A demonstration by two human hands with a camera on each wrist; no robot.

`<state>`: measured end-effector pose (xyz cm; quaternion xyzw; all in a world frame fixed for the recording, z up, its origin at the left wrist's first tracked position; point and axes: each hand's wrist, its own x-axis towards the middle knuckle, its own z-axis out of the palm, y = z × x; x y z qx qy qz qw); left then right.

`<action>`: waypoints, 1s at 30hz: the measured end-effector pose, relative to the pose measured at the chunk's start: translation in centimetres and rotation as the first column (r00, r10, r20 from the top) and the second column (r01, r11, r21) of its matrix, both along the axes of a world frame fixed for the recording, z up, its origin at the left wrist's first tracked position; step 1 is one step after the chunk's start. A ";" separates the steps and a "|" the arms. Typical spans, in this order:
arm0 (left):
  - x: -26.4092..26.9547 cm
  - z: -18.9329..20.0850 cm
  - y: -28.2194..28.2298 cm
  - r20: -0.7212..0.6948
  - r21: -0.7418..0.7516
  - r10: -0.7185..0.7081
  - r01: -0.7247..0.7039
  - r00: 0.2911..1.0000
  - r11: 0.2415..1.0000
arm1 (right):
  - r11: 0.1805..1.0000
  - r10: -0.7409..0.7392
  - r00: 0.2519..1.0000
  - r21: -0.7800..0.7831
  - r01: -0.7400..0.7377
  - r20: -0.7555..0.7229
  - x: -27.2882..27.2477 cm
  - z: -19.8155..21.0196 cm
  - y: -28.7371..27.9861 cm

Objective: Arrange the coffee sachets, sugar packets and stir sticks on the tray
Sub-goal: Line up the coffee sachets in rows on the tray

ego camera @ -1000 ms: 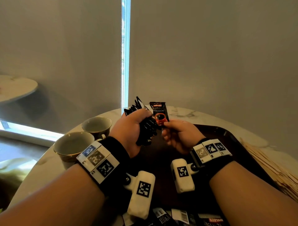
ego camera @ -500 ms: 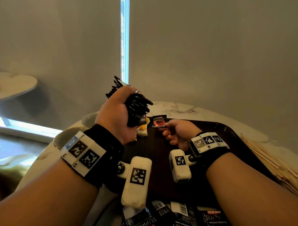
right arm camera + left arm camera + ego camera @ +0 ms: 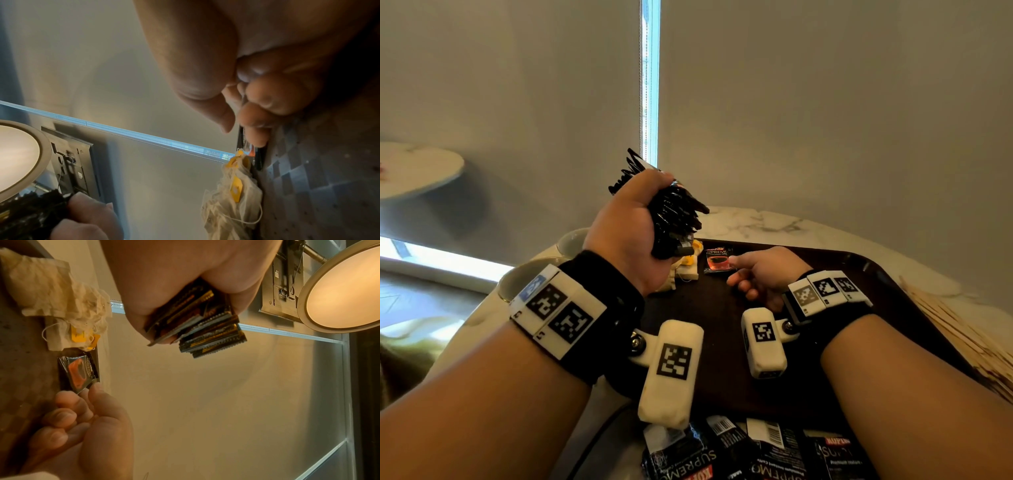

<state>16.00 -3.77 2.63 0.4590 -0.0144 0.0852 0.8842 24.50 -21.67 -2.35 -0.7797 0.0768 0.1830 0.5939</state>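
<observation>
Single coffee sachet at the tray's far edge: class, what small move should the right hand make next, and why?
Probably release it and return for another: the single sachet already lies on the tray beside the tea bags, pinched by the right hand, while the left hand holds a bundle.

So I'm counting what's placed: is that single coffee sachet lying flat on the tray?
Not fully: the coffee sachet lies on the tray beside the tea bags, but the right hand pinches its edge.

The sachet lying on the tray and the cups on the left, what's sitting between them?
A heap of tea bags with yellow tags, right beside the sachet; clearest in the left wrist view.
</observation>
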 end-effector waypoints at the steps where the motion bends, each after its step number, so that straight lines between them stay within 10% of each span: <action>1: 0.0 0.0 0.0 -0.002 0.002 0.003 -0.003 1.000 1.000 | 1.000 0.000 1.000 0.003 0.000 0.002 0.1 -0.1 -0.1; 15: 0.2 -0.3 -0.1 -0.022 0.006 -0.019 0.019 1.000 1.000 | 0.974 0.156 0.988 -0.165 -0.153 0.005 -0.8 1.1 0.2; 23: 0.1 -0.6 -0.5 -0.038 0.017 -0.114 0.115 0.993 0.993 | 0.980 0.039 0.988 0.187 -0.066 0.148 0.1 -0.2 -0.4; 30: 0.0 -1.1 -0.8 -0.075 -0.003 -0.339 0.339 0.938 0.941 | 0.769 0.200 0.804 0.419 -0.483 0.560 -0.4 1.8 -0.3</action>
